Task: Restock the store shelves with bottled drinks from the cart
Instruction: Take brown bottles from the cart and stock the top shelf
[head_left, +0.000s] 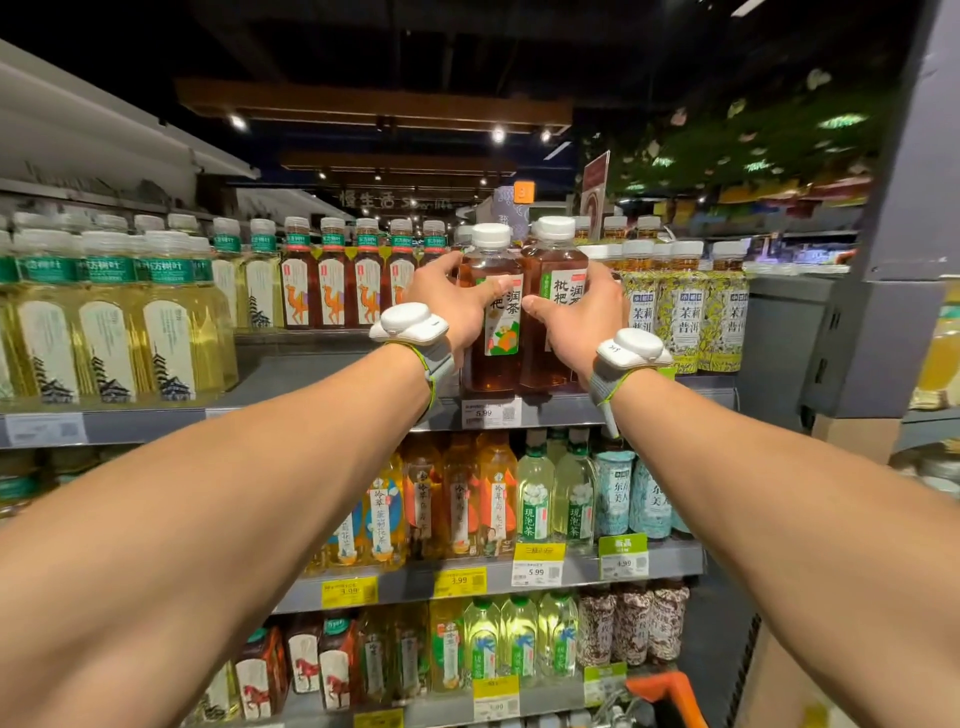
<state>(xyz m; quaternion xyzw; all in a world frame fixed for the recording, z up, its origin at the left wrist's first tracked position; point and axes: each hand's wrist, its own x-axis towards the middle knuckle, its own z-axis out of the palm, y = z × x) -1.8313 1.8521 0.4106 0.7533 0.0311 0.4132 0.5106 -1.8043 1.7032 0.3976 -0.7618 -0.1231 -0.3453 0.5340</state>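
Two amber tea bottles with white caps stand side by side at the front of the top shelf (322, 384). My left hand (457, 304) grips the left bottle (493, 364), thumb across its label. My right hand (576, 317) grips the right bottle (553, 260) the same way. Both bottles are upright and their bases seem to rest on the shelf above a white price tag (491, 413). Both wrists wear white sensor bands. An orange cart handle (670, 691) shows at the bottom right.
Pale yellow tea bottles (109, 322) fill the shelf's left, dark red tea bottles (332, 280) stand behind, and green-patterned bottles (685, 317) crowd the right. Bare shelf lies left of the held bottles. Lower shelves hold several more drinks. A grey pillar (893, 260) stands at the right.
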